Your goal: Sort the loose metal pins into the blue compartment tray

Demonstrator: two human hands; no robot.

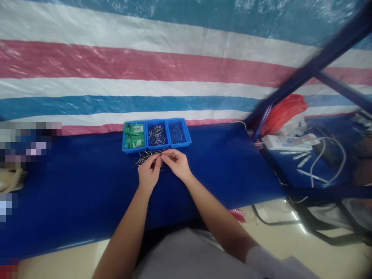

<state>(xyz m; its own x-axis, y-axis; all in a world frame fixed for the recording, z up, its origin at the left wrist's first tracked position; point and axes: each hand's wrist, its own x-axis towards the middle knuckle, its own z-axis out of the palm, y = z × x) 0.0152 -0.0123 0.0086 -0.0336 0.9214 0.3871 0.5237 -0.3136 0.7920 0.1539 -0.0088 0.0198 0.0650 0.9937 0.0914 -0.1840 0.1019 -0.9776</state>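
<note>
My left hand [148, 171] and my right hand [178, 164] meet fingertip to fingertip above the blue table, both closed in a pinch. Whatever sits between the fingertips is too small to make out. Under and behind the hands lies a loose pile of thin metal pieces [143, 158], like nails or screws, partly hidden by my fingers. Just beyond it stand three joined blue bins. Green packets [135, 135] fill the left bin, the middle bin [157, 147] has many thin metal pieces, and the right bin [187, 141] holds several.
A striped plastic sheet [162, 69] hangs behind the table [87, 186]. To the right, a dark metal frame [290, 85] slants upward. Near it are a red plastic bag [286, 110], a white box [286, 142] and a white cable [344, 155]. Blurred items fill the left edge.
</note>
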